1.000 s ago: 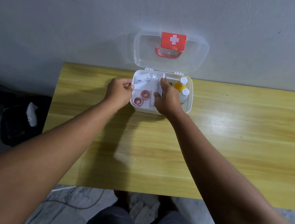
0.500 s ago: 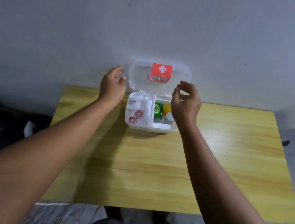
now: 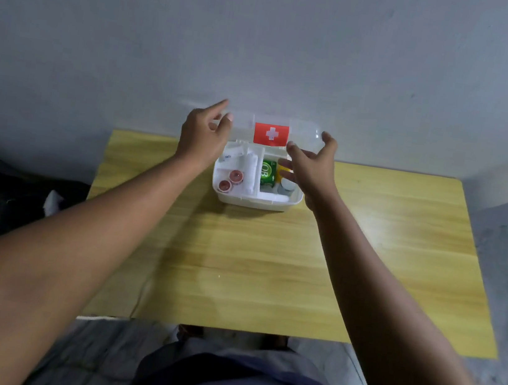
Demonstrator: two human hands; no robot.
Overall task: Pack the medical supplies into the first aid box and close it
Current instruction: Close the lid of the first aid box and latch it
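The white first aid box (image 3: 258, 202) stands at the far middle of the wooden table, by the wall. Its clear lid (image 3: 303, 131) with a red cross label (image 3: 270, 134) is tipped forward over the base, half lowered. My left hand (image 3: 203, 134) grips the lid's left end and my right hand (image 3: 312, 164) grips its right end. Inside lie two red-cored tape rolls (image 3: 230, 180), a white gauze roll (image 3: 251, 169), a green packet (image 3: 268, 171) and a white-capped bottle (image 3: 286, 184). A yellow bottle is mostly hidden by my right hand.
The yellow wooden table (image 3: 269, 259) reaches from my lap to the grey wall (image 3: 266, 47). A dark bag with a white object (image 3: 16, 201) lies on the floor at the left. Grey floor shows to the right of the table.
Both hands left the box's inside, rose to the upright lid and took its ends. The lid has tipped forward from leaning on the wall. The camera view has pulled back.
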